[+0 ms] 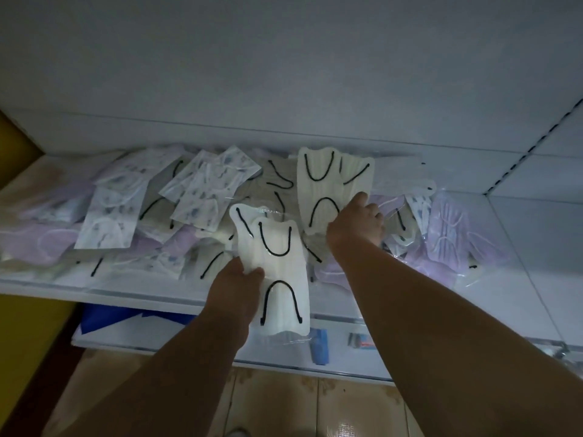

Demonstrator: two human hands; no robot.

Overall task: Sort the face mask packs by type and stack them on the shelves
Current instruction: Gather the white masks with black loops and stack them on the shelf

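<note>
A heap of clear-wrapped face mask packs covers the white shelf (pixel 492 234). My left hand (pixel 233 294) grips a cream mask pack with black ear loops (pixel 277 266), held upright over the shelf's front edge with a second cream pack behind it. Further back, my right hand (pixel 356 222) pinches the lower edge of another cream pack with black loops (pixel 328 184), lifted above the pile. Patterned white packs (pixel 107 222) lie at the left, lilac packs (pixel 448 228) at the right and under the heap.
A lower white shelf (pixel 195 345) holds a blue sheet (pixel 107 316), a blue item (pixel 320 345) and small packets (pixel 359 340). A slotted upright (pixel 530 149) bounds the shelf at the right. Yellow wall shows at the left, tiled floor below.
</note>
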